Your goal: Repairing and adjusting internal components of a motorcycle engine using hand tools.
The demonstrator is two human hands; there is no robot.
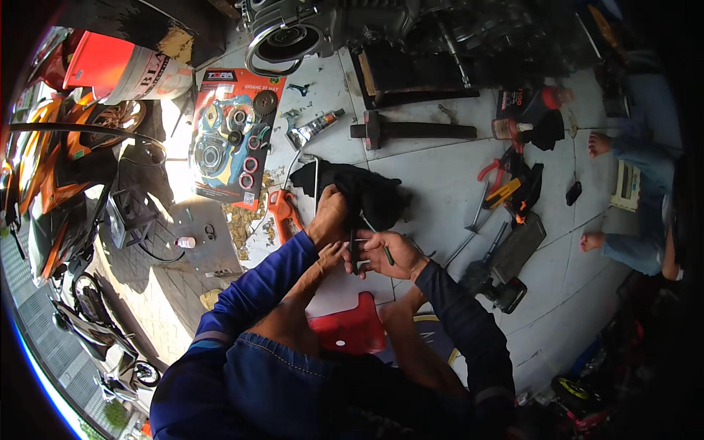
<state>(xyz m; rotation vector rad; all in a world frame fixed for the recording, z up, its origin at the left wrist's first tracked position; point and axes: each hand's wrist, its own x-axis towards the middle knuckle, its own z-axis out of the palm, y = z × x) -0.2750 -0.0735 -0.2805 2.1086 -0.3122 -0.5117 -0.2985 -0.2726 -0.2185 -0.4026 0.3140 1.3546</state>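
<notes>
Black cloth (pixel 375 196) lies bunched on the tiled floor in front of me. My left hand (pixel 330 214) is closed in a fist at its near left edge, gripping it. Just right and nearer, my right hand (pixel 389 257) has its palm turned up and fingers curled around a slim dark tool (pixel 355 253). A thin green-ended part (pixel 388 254) shows against that palm; whether it belongs to the same tool is unclear. Left of my left hand lies an orange-handled tool (pixel 281 211). A bent metal rod (pixel 317 173) rests by the cloth.
An engine (pixel 367 28) stands at the far side. Around the floor lie a packaged gasket set (pixel 235 143), a tube (pixel 317 128), a hammer (pixel 414 132), red-handled pliers (pixel 487 170) and a power tool (pixel 495 275). Another person's legs (pixel 636 246) are at right; motorcycles (pixel 59 213) at left.
</notes>
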